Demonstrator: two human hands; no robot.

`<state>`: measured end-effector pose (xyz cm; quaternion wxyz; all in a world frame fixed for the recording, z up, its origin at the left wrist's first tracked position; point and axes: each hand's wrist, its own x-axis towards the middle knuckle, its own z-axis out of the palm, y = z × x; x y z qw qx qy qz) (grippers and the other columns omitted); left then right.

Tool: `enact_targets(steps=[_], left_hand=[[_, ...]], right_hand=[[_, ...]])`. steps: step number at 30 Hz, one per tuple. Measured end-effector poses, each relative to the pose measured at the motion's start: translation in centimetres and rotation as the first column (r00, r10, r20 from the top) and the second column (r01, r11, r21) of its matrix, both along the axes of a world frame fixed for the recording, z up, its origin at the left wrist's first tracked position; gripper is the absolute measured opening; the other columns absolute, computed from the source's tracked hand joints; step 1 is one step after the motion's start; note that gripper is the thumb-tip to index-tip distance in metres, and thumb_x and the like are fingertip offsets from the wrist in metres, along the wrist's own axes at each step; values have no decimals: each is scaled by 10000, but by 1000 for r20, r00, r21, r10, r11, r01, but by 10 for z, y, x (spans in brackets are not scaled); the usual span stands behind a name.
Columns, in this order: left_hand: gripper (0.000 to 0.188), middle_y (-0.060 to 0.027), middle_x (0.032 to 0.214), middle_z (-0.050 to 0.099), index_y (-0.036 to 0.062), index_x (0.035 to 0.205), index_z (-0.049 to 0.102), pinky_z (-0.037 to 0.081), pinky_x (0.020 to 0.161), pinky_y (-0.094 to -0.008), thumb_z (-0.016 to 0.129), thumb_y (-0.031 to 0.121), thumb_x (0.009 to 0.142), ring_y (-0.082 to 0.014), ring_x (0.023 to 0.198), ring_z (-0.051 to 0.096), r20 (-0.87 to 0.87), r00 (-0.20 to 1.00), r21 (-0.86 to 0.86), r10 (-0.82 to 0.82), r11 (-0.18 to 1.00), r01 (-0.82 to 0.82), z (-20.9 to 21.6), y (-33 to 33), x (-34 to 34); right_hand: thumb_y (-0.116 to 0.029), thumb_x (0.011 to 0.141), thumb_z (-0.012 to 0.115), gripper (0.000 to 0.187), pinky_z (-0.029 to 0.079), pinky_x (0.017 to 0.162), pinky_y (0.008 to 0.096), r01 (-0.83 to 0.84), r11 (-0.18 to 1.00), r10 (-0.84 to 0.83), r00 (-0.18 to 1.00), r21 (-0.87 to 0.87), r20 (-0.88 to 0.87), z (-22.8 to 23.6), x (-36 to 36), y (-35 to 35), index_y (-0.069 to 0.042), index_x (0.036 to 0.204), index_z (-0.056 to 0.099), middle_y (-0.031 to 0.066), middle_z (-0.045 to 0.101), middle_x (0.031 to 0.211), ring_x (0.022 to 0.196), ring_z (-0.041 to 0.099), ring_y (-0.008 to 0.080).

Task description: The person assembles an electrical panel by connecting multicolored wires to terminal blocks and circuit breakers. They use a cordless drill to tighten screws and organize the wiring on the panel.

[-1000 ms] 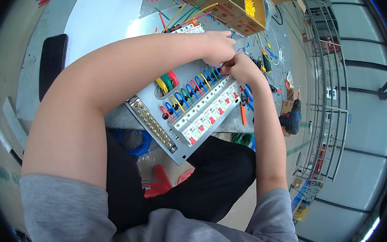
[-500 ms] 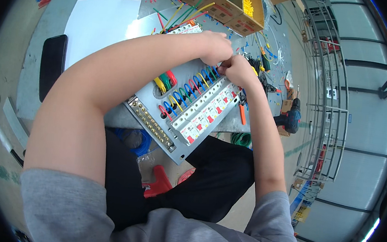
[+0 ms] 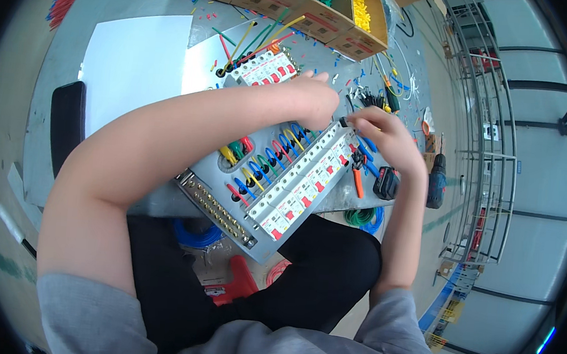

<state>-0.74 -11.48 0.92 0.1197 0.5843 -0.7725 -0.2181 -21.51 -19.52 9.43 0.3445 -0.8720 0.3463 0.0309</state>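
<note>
Breakers (image 3: 305, 192), white with red switches, form a slanting row on a grey metal panel (image 3: 266, 250), whose near corner juts past the near edge of the tabletop (image 3: 66, 60). Looped red, blue, yellow and green wires (image 3: 277, 151) line the row's left side. From my remote view, I see the right hand (image 3: 388, 137) at the row's far end, fingers bent beside a small black part; I cannot tell whether they grip it. Just left, the left hand (image 3: 317, 101) reaches over the panel, its grasp hidden from me. Orange-handled pliers (image 3: 358, 181) lie right of the row; cardboard boxes (image 3: 290, 10) stand at the far side.
</note>
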Motion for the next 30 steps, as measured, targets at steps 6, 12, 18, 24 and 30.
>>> enact_targets(steps=[6,12,18,24,30], left_hand=[[265,-113,1090,768,73,1107,835,363,1082,-465,625,122,952,-281,1250,532,-93,995,94,-17,995,26,-14,-2,-6],[247,-125,1067,762,69,1054,842,376,1092,-457,618,97,953,-270,1243,540,-169,985,90,22,996,-7,-18,-4,-4],[200,-163,1025,748,25,846,774,392,1077,-518,620,139,906,-317,1260,548,-240,970,20,41,999,-38,-33,-9,-8],[207,-140,1024,746,37,845,776,367,1076,-496,608,133,919,-297,1244,538,-255,967,18,31,999,-27,-31,-7,-10],[197,-108,1034,751,59,893,801,358,1082,-473,621,128,936,-268,1249,531,-236,969,51,77,996,-67,-28,-3,-7]], right_hand=[[-260,1054,644,332,526,841,364,25,978,-93,941,207,324,30,-147,55,50,967,722,117,676,946,905,661,220],[-179,1028,712,388,504,994,400,710,700,-713,691,74,121,-61,-273,39,13,1349,609,111,682,1160,1104,633,220],[-175,1051,709,571,416,1159,434,618,735,-522,251,280,815,-100,-241,-7,-46,1548,460,135,604,1405,1298,578,252],[-169,1033,724,132,521,738,344,764,546,-583,50,345,811,-78,-229,-29,-80,1070,633,37,618,850,755,599,169],[-205,975,692,364,502,633,312,602,773,-594,576,200,562,54,-148,39,5,1265,628,31,562,765,642,575,154]])
